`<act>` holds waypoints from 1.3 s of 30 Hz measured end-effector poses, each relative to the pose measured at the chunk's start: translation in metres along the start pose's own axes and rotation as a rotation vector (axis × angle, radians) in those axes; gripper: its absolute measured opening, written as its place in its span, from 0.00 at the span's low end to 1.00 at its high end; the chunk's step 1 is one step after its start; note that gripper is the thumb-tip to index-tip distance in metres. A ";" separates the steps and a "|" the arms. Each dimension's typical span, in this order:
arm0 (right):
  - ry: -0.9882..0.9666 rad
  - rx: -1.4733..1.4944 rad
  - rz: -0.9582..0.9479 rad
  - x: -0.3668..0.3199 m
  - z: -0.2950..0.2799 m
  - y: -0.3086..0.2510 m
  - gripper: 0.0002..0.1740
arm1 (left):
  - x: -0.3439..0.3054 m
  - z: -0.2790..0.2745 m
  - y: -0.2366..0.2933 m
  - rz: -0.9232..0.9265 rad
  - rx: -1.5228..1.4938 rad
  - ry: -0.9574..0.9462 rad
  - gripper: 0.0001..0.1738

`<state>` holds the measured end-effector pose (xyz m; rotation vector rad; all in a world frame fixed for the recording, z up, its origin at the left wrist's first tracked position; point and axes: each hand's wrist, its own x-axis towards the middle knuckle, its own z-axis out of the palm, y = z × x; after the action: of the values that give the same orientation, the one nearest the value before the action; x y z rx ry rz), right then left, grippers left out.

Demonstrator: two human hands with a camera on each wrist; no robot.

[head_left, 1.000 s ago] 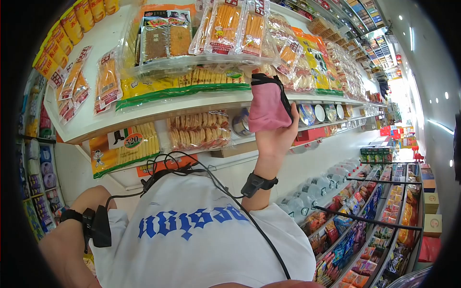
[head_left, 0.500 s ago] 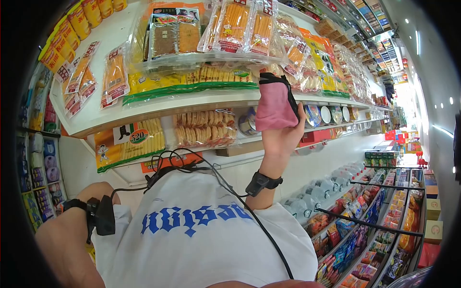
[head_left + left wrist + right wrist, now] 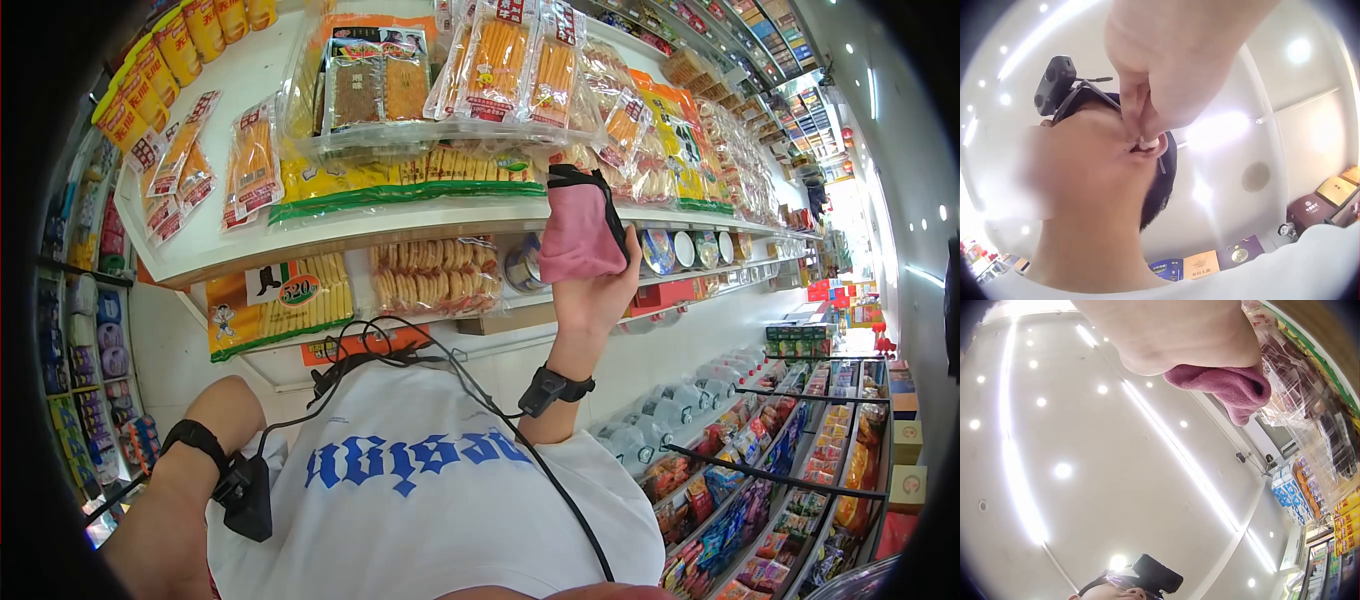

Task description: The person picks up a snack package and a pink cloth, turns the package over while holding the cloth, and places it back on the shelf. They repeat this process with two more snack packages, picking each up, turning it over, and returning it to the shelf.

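Against the right hand (image 3: 596, 298), pink cloth (image 3: 578, 235).

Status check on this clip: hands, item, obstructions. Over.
Left hand at the ear, pinching a small white item. Right hand holding pink pouch. Packaged snacks beyond pouch in head view; no obstruction visible.

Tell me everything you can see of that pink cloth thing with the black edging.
The pink cloth item, perhaps a small pouch, looks soft and fuzzy, with black edging along its top and right side in the head view. It is creased, and the right wrist view shows a fold. The right hand holds its lower end in front of the edge of the white shelf. Any contents are hidden.
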<state>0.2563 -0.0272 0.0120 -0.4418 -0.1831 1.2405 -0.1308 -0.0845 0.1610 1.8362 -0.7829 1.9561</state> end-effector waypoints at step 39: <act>0.019 0.019 -0.001 -0.001 -0.003 0.000 0.28 | 0.004 0.000 0.010 0.044 -0.133 0.025 0.17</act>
<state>0.2572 -0.0292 0.0100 -0.4375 -0.1550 1.2360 -0.1372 -0.0932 0.1639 1.7278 -0.9295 1.9013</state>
